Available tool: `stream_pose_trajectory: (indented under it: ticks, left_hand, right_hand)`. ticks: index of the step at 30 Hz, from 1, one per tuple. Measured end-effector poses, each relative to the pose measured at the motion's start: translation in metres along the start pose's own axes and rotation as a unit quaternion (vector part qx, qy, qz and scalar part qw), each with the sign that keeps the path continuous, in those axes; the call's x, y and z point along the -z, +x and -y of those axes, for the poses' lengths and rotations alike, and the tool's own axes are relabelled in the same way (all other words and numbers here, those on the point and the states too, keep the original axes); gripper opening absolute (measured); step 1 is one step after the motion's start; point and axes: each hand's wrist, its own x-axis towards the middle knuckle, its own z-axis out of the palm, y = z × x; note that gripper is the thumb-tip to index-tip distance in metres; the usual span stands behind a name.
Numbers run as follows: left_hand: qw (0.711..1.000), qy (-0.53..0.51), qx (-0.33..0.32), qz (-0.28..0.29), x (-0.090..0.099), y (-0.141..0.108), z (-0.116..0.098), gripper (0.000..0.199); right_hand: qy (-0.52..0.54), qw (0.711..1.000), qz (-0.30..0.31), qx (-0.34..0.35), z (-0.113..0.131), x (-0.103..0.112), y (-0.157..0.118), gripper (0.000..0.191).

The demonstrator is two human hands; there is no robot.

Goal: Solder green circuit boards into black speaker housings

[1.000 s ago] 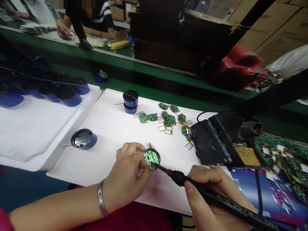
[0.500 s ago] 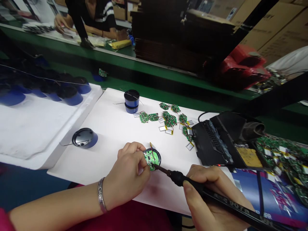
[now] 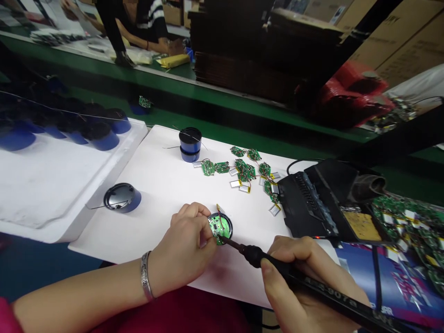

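Note:
A round black housing (image 3: pixel 231 227) with a green circuit board (image 3: pixel 224 225) inside lies on the white work surface. My left hand (image 3: pixel 189 245) is closed at its left edge, thumb and fingers pinched together; whatever is between the fingertips is hidden. In my right hand (image 3: pixel 308 277) is a black soldering iron (image 3: pixel 256 255), gripped like a pen, its tip at the lower part of the board. Thin wires and a small yellow-ended piece (image 3: pixel 219 209) stick up from the board.
Green boards (image 3: pixel 245 171) with small silver batteries lie behind. A black iron stand (image 3: pixel 305 203) with a yellow sponge (image 3: pixel 362 225) is right. Blue-black cups (image 3: pixel 190 141) stand back left, another (image 3: pixel 122 198) nearer. A white foam tray (image 3: pixel 69 185) holds more. Across the bench, a person handles material.
The view has shifted very slightly. My hands and the iron tip keep almost the same place at the board. The person across the bench has raised a hand with some sheet-like material.

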Motion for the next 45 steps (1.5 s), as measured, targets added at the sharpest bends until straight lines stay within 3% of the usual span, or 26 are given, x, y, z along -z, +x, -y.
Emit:
stream_pose_trajectory:
  ticks: [6, 12, 18, 22, 26, 29, 32, 39, 45]
  left_hand:
    - [1.000, 0.003, 0.005, 0.008, 0.001, 0.000, -0.002, 0.024]
    - [1.000, 0.001, 0.010, 0.013, 0.003, 0.001, -0.003, 0.024]
    - [1.000, -0.001, 0.001, 0.012, 0.003, 0.000, -0.002, 0.024]
    - [1.000, 0.001, -0.003, 0.011, 0.002, 0.000, 0.000, 0.024]
    - [1.000, 0.007, -0.013, 0.009, 0.002, 0.001, 0.000, 0.026]
    - [1.000, 0.003, -0.014, 0.010, 0.002, 0.002, -0.001, 0.025]
    - [1.000, 0.004, -0.011, 0.012, 0.002, 0.002, -0.002, 0.025]
    - [0.998, 0.003, -0.055, 0.025, 0.008, 0.002, 0.003, 0.019]
    - [0.986, 0.095, -0.129, 0.039, 0.005, 0.007, 0.002, 0.023]
  right_hand:
    - [0.030, 0.996, 0.011, 0.077, -0.001, -0.001, 0.004, 0.015]
    - [0.053, 0.994, 0.029, 0.087, -0.004, 0.001, 0.008, 0.016]
    - [0.076, 0.993, -0.046, 0.080, -0.002, 0.000, 0.006, 0.013]
    - [0.021, 0.992, -0.087, 0.091, -0.013, -0.002, 0.001, 0.011]
    - [0.010, 0.986, -0.036, 0.163, -0.038, -0.018, -0.004, 0.044]
    - [0.026, 0.974, -0.003, 0.226, -0.052, -0.034, -0.005, 0.053]
    - [0.006, 0.962, 0.019, 0.271, -0.056, -0.044, -0.005, 0.054]
    - [-0.002, 0.958, 0.008, 0.288, -0.057, -0.047, -0.008, 0.052]
    - [-0.008, 0.957, 0.004, 0.288, -0.061, -0.047, -0.011, 0.046]
